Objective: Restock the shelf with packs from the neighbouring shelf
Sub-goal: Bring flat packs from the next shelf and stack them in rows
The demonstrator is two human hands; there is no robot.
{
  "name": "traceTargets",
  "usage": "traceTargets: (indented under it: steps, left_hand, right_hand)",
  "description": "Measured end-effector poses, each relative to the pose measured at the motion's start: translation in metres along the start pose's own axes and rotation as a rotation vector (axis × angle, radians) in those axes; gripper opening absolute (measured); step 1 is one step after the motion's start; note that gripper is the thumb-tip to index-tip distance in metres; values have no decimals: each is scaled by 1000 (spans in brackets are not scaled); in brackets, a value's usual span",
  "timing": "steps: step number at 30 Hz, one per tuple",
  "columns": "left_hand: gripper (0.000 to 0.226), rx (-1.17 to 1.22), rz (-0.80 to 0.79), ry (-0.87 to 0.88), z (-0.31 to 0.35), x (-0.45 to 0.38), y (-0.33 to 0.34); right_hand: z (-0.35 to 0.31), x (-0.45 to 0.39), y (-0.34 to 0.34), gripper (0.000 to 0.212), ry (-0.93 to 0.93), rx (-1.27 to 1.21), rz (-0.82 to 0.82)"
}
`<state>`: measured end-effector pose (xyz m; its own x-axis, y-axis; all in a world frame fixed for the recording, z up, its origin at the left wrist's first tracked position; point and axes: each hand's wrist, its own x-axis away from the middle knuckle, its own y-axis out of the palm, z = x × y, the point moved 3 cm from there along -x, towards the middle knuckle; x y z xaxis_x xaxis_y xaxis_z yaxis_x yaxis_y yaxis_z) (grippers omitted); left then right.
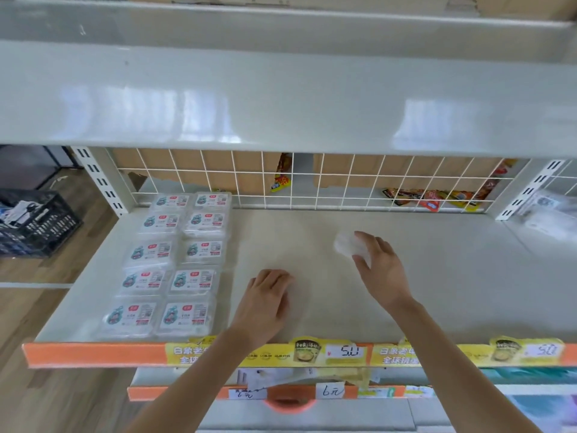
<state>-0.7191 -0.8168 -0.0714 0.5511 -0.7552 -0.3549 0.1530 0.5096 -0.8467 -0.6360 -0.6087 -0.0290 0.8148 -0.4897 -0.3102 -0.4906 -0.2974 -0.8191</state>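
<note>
Several clear packs with white labels (175, 260) lie in two neat columns on the left part of the grey shelf (452, 276). My left hand (265, 304) rests palm down on the shelf just right of those columns, over a faint clear pack that is hard to make out. Farther right and deeper in, my right hand (379, 267) grips a small white translucent pack (346, 243) held just above the shelf. More clear packs (546, 214) lie on the neighbouring shelf at the far right, past the upright.
A white wire grid (312, 182) backs the shelf, with cardboard and snack bags (431, 198) behind it. An empty shelf board (281, 104) hangs overhead. Orange price strips (93, 354) edge the front. A black crate (34, 223) stands on the wooden floor at left.
</note>
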Motion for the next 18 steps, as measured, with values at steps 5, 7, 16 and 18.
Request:
traceTargets:
  steps: [5,7,16,18]
  left_hand:
    - [48,182,20,-153,-3,-1,-6]
    - [49,281,43,-220,-3,-1,-8]
    - [66,311,-32,-161,-2,0,-9]
    - [67,289,-31,-139,-2,-1,-8]
  right_hand:
    - [-45,23,28,44,-172,-131,-3]
    - [-54,32,41,45,-267,-78,-7]
    - [-56,44,48,35,-338,-176,-91]
    - [-54,45,49,37,-324,-233,-99]
